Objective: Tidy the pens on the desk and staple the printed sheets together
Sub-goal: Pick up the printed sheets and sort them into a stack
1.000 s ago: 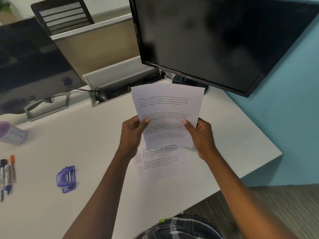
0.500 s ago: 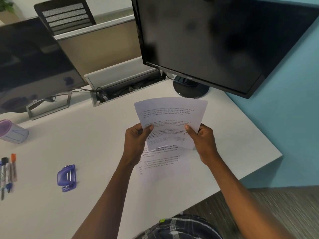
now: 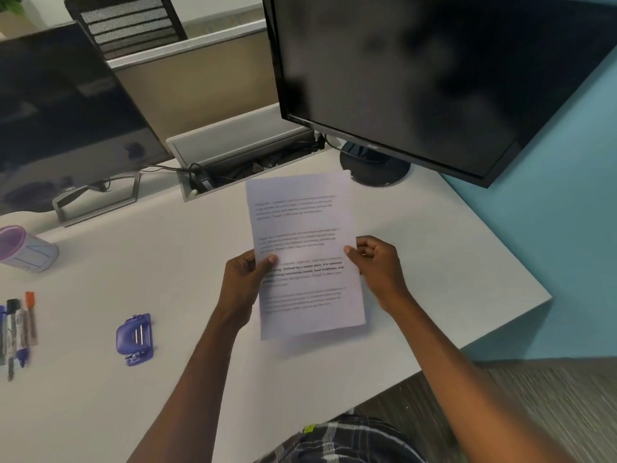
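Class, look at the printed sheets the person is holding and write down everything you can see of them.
The printed sheets look like thin white paper carrying blocks of black text, one block in bold; the words are too blurred to read. Their edges line up, so the number of sheets cannot be told. They sit portrait, slightly tilted, over the white desk. The left hand grips the left edge, thumb on top; the right hand pinches the right edge.

Open desk (image 3: 187,279) lies between stapler (image 3: 135,339) and sheets (image 3: 303,248).
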The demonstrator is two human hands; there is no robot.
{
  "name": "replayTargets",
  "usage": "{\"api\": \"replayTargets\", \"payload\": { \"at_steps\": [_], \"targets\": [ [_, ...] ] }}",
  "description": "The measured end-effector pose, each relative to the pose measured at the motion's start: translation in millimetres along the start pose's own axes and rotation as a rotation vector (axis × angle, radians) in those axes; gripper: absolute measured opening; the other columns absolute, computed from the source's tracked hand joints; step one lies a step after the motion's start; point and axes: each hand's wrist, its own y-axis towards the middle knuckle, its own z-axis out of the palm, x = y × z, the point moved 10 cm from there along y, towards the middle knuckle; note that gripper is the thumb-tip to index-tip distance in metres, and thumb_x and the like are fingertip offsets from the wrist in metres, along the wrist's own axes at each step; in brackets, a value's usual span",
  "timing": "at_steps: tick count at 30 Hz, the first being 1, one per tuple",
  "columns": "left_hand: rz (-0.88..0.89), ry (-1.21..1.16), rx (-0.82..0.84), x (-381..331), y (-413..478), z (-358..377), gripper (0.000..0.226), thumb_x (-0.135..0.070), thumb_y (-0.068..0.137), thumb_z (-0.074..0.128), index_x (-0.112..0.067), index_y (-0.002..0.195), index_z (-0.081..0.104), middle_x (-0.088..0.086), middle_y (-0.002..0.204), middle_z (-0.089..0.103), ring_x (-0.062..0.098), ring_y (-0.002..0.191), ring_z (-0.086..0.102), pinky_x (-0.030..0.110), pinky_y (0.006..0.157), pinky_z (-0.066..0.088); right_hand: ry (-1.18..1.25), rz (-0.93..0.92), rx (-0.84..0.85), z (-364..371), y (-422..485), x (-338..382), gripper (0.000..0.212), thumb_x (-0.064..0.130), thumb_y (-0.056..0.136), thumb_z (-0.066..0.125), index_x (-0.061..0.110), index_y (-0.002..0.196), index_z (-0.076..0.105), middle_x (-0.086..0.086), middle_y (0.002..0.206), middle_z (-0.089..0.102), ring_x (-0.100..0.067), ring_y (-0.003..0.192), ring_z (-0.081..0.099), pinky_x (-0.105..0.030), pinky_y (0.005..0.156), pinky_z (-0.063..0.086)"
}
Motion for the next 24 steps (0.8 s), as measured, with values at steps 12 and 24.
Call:
{"api": "replayTargets", "payload": {
  "at_steps": [12,24],
  "targets": [
    [-0.243,0.031,-0.145,79.8,-18.3,-112.9,0.019,-0.012,0.098,0.070,-0.005,0.114,0.076,0.015,0.109,0.080,0.042,0.103,0.075,0.052,0.092,0.061,-1.007,0.117,-0.190,32.6,-11.0,-56.4,0.092,0.054,0.085,0.074,0.000,0.148,0.035,-0.018,0.143,0.047,-0.034,0.132,0.044,-0.041,0.103,0.045],
    [-0.325,-0.003,-0.140,108.5,-21.3,-118.6,0.014,-0.010,0.098,0.070,-0.010,0.111,0.076,0.011,0.105,0.082,0.032,0.091,0.079,0.040,0.076,0.064,-0.980,0.235,-0.206,40.8,-3.2,-48.6,0.077,0.040,0.071,0.091,0.002,0.124,0.050,-0.017,0.130,0.053,-0.031,0.122,0.052,-0.038,0.096,0.049]
  ]
}}
